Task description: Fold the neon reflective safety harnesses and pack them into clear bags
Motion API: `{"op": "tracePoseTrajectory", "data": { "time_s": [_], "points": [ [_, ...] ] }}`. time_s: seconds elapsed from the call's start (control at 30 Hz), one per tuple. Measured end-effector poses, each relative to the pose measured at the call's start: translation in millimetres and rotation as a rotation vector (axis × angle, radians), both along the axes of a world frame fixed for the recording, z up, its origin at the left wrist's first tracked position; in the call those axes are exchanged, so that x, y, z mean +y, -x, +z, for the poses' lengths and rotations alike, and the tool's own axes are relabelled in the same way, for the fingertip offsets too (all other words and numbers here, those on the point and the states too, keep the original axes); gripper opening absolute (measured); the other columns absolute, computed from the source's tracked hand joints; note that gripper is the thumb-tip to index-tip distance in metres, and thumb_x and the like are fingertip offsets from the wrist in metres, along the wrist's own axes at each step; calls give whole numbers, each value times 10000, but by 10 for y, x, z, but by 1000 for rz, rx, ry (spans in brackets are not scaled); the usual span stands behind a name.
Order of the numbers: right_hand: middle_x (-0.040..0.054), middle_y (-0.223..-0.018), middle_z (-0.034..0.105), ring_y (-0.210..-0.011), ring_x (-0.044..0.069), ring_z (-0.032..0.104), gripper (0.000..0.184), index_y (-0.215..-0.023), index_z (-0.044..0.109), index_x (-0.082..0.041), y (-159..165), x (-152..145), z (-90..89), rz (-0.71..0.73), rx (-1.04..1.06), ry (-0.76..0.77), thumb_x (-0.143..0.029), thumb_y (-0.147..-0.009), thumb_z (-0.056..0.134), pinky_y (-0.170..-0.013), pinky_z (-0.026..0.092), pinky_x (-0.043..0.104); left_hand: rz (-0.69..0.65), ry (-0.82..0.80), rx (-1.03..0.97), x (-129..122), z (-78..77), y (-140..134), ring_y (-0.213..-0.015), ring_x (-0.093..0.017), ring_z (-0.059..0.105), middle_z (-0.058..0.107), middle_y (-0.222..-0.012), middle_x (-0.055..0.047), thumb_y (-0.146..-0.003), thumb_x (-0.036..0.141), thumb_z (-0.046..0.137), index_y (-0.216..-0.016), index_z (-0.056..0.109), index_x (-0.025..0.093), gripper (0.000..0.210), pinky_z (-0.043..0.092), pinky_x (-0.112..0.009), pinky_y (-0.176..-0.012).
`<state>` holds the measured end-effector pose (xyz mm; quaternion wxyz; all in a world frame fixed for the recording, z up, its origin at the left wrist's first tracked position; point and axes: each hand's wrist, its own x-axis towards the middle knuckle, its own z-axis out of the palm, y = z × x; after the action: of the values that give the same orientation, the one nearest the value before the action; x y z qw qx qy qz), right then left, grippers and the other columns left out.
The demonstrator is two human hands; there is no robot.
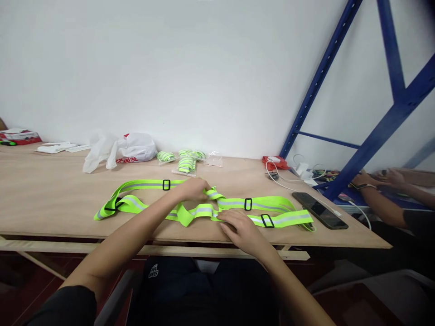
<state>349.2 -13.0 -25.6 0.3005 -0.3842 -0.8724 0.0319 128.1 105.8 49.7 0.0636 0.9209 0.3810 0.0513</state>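
A neon-yellow reflective strap vest (285, 219) with grey stripes and black slide buckles lies spread across the table in front of me. Its straps form a loop on each side and cross near the middle. My left hand (194, 189) reaches over the left half, fingers curled down on the upper strap near the middle; the fingertips are partly hidden. On the lower strap, just right of the middle, rests my right hand (242, 230), with its fingers laid on the band and the thumb apart. A twisted fold of strap stands up between the two hands.
Small clear bags of folded neon straps (186, 163) and a white plastic bag (137, 147) lie along the wall. A phone (320, 210) with a white cable sits at the right. Beyond a blue metal frame (377, 124), another person's hands (365, 181) are at work.
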Motion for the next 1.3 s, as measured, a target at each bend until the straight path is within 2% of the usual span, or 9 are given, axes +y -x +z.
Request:
{"op": "tracePoseTrajectory", "data": {
  "time_s": [0.17,0.43,0.63,0.7,0.8,0.87,0.93,1.1,1.3],
  "points": [
    [75,-1125,755,-1080,250,685,229,-1121,706,-232,0,0,14,-6,23,-17,-199,-944,565,-964,514,446,-51,198,-383,308,138,112,-667,-175,556,638,-716,-12,-824,443,618,-797,638,172,273,350,-264,-587],
    [64,-1100,758,-1051,240,692,208,-1089,703,-241,-24,49,22,-18,10,-89,-199,-949,556,-947,532,430,-51,506,-819,353,-49,-44,-605,-137,557,633,-666,-5,-751,486,725,-797,633,147,354,399,-245,-572],
    [124,-1294,663,-1195,305,609,351,-1275,618,-215,-140,429,280,-187,26,-231,-281,-934,565,-1017,481,510,-115,500,-954,340,-92,-56,-622,-131,580,661,-722,-17,-783,488,717,-888,691,122,381,423,-238,-570],
    [130,-1343,633,-1227,314,593,440,-1331,576,-213,-180,606,365,-202,33,-110,-316,-903,601,-1035,468,524,-129,492,-965,342,-107,-43,-631,-140,596,669,-730,-22,-793,495,712,-897,704,126,384,432,-242,-569],
    [100,-1229,705,-1111,264,669,435,-1321,576,-213,-222,820,417,-87,89,225,-312,-897,591,-973,520,449,-138,483,-998,358,-129,-27,-631,-150,611,679,-740,-27,-799,505,710,-912,715,134,388,445,-247,-565],
    [82,-1147,736,-1035,240,693,349,-1218,641,-204,-239,905,413,-30,110,358,-308,-889,585,-933,531,401,-125,470,-1048,376,-138,-19,-626,-149,613,678,-746,-25,-792,496,720,-937,716,136,388,443,-240,-552],
    [63,-1035,754,-952,231,692,230,-1019,704,-193,-253,950,398,-19,74,378,-327,-875,584,-880,527,370,-110,453,-1111,401,-141,-9,-614,-145,613,670,-726,-21,-785,479,733,-947,715,134,382,438,-232,-537],
    [-1,-709,654,-656,165,558,155,-736,594,-208,-319,1040,400,-176,-96,162,-318,-838,555,-605,393,267,-29,441,-1274,486,-123,49,-602,-154,628,693,-747,-33,-760,459,761,-965,730,129,389,481,-255,-548],
    [-24,-603,508,-566,155,410,161,-659,398,-236,-527,1314,490,-562,-91,-79,-224,-755,527,-547,216,282,39,298,-1437,559,14,205,-611,-149,618,676,-702,-12,-712,486,793,-844,716,137,381,486,-259,-582]
  ]
}}
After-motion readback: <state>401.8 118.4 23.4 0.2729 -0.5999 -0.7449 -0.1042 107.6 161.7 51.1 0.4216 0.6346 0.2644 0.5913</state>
